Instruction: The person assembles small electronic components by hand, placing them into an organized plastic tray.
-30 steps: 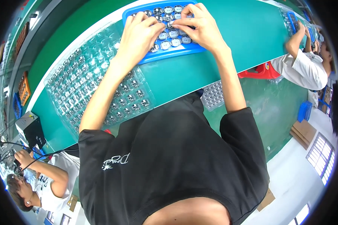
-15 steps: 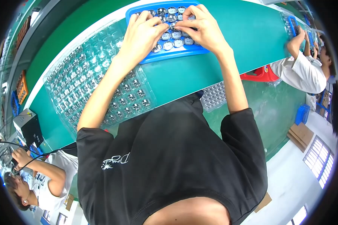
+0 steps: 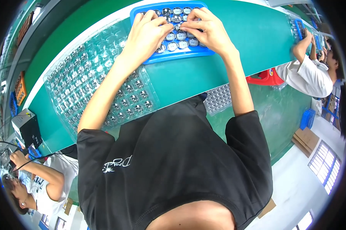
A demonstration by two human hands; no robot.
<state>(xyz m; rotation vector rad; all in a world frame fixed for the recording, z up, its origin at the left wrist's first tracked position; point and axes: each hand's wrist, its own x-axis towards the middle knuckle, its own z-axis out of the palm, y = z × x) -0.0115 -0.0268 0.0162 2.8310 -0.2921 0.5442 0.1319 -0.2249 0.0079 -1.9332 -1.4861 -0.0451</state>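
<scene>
The right hand (image 3: 209, 32) pinches a small round part (image 3: 178, 27) between thumb and forefinger; the left hand (image 3: 145, 38) curls in from the other side, fingertips at or just beside the same part, though whether they grip it I cannot tell. The part is over the middle of the blue tray (image 3: 173, 57), among rows of similar parts, near the desk's (image 3: 257, 32) far edge. The step in hand looks like two-handed fingertip work on this one piece; the next move calls for a steady, light pinch, clear of its neighbours. Leftward, a clear moulded tray (image 3: 111, 40) of parts reaches toward the desk's near edge.
</scene>
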